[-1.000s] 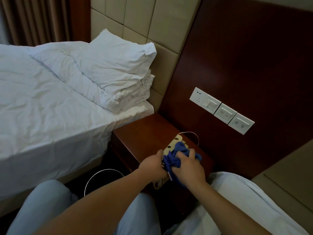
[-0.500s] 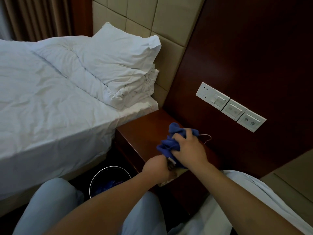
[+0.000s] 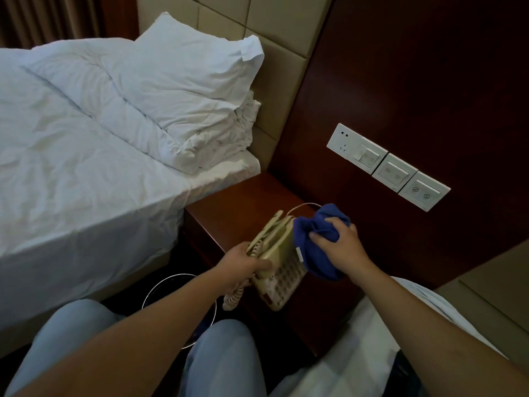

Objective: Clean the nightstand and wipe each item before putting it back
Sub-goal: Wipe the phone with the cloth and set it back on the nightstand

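A cream desk telephone (image 3: pixel 279 263) with a keypad is held tilted above the front of the dark wooden nightstand (image 3: pixel 243 207). My left hand (image 3: pixel 243 263) grips its left side, by the handset, and the coiled cord (image 3: pixel 233 299) dangles below. My right hand (image 3: pixel 339 246) grips a bunched blue cloth (image 3: pixel 317 247) pressed against the phone's right side. A thin white cable (image 3: pixel 303 206) runs from the phone's back toward the wall panel.
A bed with white sheets and a pillow (image 3: pixel 183 90) lies left of the nightstand. A round bin (image 3: pixel 174 293) stands on the floor between my knees and the nightstand. Wall switches and a socket (image 3: pixel 386 166) sit on the wood panel behind. Another white bed edge (image 3: pixel 372 339) is at right.
The phone has come into plain view, tilted up in my left hand. My right hand with the cloth shifted from over the phone's top to its right side.
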The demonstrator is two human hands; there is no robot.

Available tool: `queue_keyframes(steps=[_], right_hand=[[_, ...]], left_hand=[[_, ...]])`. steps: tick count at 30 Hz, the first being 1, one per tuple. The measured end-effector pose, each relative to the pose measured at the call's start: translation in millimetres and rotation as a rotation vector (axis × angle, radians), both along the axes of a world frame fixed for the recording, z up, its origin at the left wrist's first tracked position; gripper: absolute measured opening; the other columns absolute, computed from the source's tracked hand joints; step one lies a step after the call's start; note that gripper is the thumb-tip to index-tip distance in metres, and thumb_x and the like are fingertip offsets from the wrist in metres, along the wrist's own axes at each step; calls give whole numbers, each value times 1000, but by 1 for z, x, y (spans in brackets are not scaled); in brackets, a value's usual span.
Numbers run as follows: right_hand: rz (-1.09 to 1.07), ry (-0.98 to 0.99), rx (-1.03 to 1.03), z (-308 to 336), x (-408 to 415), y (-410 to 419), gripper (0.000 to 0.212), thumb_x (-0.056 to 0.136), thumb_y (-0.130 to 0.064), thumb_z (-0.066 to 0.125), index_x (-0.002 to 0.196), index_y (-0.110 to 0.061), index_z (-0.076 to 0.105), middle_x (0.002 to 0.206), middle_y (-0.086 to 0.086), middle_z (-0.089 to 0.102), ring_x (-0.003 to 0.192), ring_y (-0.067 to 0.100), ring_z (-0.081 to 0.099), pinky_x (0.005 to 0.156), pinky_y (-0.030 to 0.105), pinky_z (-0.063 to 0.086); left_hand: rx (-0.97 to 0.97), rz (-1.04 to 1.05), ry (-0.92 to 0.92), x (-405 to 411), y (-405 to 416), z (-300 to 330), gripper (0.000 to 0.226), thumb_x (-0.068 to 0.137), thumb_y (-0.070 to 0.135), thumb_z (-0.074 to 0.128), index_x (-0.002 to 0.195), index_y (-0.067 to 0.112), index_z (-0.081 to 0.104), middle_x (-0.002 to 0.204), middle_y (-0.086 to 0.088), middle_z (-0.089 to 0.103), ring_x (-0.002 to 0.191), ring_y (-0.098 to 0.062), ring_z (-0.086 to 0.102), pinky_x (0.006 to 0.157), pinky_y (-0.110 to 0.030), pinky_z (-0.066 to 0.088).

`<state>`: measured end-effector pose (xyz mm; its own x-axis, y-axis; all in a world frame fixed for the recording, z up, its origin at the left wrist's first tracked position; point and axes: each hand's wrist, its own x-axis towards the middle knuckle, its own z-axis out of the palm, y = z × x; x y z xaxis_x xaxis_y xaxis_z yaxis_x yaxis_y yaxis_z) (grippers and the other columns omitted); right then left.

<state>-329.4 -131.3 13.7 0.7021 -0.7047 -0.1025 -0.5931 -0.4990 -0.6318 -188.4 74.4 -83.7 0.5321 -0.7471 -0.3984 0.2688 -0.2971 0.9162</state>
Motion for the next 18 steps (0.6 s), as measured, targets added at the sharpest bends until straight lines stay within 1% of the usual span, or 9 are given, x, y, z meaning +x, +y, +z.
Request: queue_keyframes(steps=[2,3,5,7,9,11,14,16,18], right_hand=[[-78,21,-34,-9,-7,-4,47,89,-48,72,131,-36,53,142,5,31,120,35,54,99,44,49],[-67,54,-68,-14,-10,-5,49,89,-50,72,131,-36,52,142,4,31,119,34,55,98,43,49],[65,124,-165,-25,-11,2,46,86,-54,72,126,-41,53,136,-1,33,115,29,57,96,40,49],[259,191,-267,-35,-4,14,43,84,-57,71,121,-45,53,133,-7,32,110,23,58,92,38,50],[424,257,-382,-48,9,24,43,83,-57,69,121,-46,52,139,-9,29,113,22,55,89,37,51],[491,309,-485,-59,21,27,43,84,-52,68,123,-45,50,145,-7,26,120,23,50,87,38,52],[437,417,-571,-70,44,9,47,85,-45,66,128,-42,48,146,-1,25,121,29,49,85,40,52],[339,475,-606,-71,60,-8,50,86,-41,65,132,-38,46,145,5,25,121,36,48,85,42,51],[237,510,-623,-73,76,-22,49,86,-38,66,131,-35,47,145,10,25,122,41,47,85,44,52]], left_hand=[[-11,20,99,1,5,-12,55,74,27,90,123,20,64,108,-8,77,92,-27,77,74,-39,64],[-21,26,130,0,6,-17,56,73,28,90,123,21,65,108,-9,78,93,-28,77,76,-41,64],[-47,48,198,-3,7,-28,57,72,29,91,122,21,65,108,-9,78,96,-29,77,82,-45,64],[-72,72,262,-5,9,-35,52,74,28,89,120,20,66,108,-10,79,96,-28,77,84,-44,63],[-96,91,319,-5,11,-41,47,76,29,85,119,20,67,109,-12,78,96,-27,76,86,-45,62],[-109,95,380,-7,15,-46,42,82,30,82,121,20,67,113,-12,77,98,-27,75,85,-41,62],[-124,119,467,-11,19,-53,38,89,28,79,124,20,66,115,-8,78,106,-27,74,84,-37,61],[-136,138,492,-12,19,-57,42,87,27,81,125,20,65,114,-7,78,105,-26,75,85,-38,62],[-148,154,520,-13,19,-59,44,85,26,83,125,19,65,113,-8,78,103,-27,76,86,-39,63]])
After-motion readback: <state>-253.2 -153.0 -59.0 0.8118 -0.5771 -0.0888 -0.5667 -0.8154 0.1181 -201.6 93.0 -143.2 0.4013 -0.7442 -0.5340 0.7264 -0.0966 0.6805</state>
